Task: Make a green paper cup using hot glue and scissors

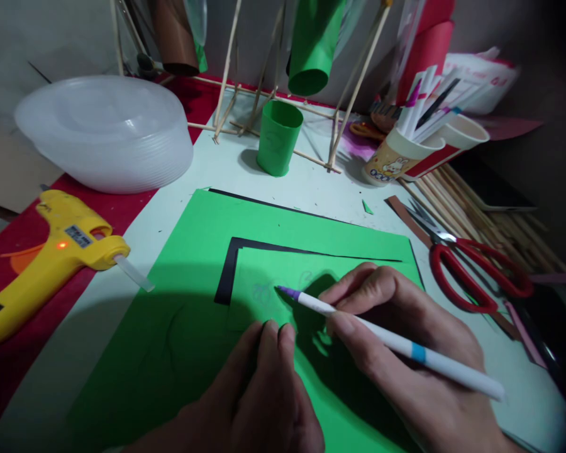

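Note:
My right hand (pixel 405 352) is closed around a white felt-tip pen (pixel 387 340) with a purple tip and a blue band. The tip meets a small green paper piece (pixel 264 264), on which faint drawn lines show. Fingers bunched together, my left hand (pixel 268 390) grips the near edge of that piece; its thumb is mostly hidden. Beneath lies a larger green sheet (pixel 188 251), with a strip of black paper (pixel 225 277) showing between the two.
At left are a yellow glue gun (pixel 70 245), its light glowing, and stacked clear plastic bowls (pixel 117 138). A green cup (pixel 279 138) stands behind, by a wooden stick frame (pixel 226 69). Red-handled scissors (pixel 466 264) and a paper cup (pixel 391 157) of pens are at right.

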A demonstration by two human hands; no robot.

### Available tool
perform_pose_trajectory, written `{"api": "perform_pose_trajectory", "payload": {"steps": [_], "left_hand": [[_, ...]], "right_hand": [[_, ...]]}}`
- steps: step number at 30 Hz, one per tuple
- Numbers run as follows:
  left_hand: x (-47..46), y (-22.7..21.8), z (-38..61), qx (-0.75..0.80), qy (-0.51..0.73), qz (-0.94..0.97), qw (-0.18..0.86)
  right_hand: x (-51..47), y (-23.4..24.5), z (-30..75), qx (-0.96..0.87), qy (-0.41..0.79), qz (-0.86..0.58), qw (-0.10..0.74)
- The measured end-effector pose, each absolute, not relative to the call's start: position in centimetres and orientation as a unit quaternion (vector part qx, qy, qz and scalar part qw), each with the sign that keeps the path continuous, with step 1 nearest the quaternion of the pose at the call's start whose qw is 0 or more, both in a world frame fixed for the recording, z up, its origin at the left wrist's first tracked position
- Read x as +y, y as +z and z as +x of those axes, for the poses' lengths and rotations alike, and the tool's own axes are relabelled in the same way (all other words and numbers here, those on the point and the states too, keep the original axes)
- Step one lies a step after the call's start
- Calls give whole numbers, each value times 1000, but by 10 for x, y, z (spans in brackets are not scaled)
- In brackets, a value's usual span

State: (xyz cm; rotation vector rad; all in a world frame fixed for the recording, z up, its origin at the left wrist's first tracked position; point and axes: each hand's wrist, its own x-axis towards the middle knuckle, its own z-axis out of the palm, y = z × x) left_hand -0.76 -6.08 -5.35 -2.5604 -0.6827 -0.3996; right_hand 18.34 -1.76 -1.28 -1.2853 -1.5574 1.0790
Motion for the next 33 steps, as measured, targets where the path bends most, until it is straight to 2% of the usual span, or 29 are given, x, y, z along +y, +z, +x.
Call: {"api": "perform_pose_trajectory", "payload": {"steps": [33], "left_hand": [[-63,-53,-8,-256,-156,-927,226]], "right_hand": [[-20,-16,183,-633,424,-494,419]]}}
